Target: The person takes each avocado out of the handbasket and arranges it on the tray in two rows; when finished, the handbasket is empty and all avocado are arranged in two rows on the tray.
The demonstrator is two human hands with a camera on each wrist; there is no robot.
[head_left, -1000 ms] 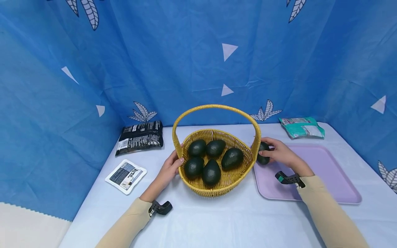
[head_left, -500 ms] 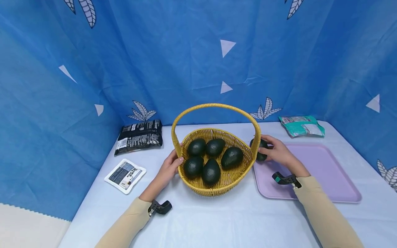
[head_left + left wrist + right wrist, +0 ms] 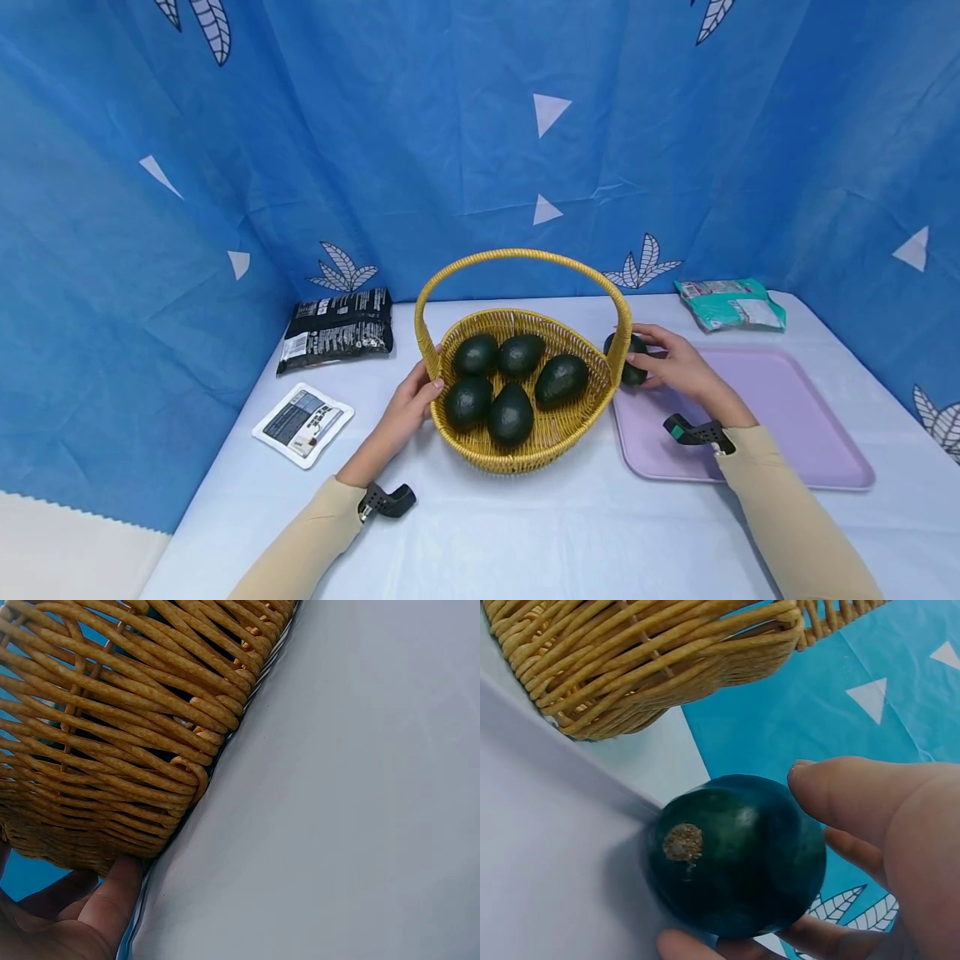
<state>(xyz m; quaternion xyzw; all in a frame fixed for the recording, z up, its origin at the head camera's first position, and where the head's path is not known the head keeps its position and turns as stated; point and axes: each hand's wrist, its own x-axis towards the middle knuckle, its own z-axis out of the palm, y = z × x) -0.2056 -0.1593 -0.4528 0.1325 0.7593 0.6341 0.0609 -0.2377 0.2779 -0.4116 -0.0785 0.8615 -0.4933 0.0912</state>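
A yellow wicker basket with a tall arched handle stands mid-table and holds several dark green avocados. My left hand grips its left side, thumb at the rim by the handle's foot; in the left wrist view its fingers bend against the weave. On the other side, my right hand holds a single avocado between thumb and fingers, over the upper left corner of the lilac tray. Seen from the right wrist, this avocado shows its brown stem scar, and the basket is close by.
At the back left lies a black packet, with a white flat pack nearer to me. Behind the tray is a teal packet. Blue patterned cloth hangs along the back and sides of the white table.
My right hand and its avocado have shifted slightly left and back, so the avocado now partly passes behind the handle's foot. The left hand and basket look unchanged; the whole view shifts slightly.
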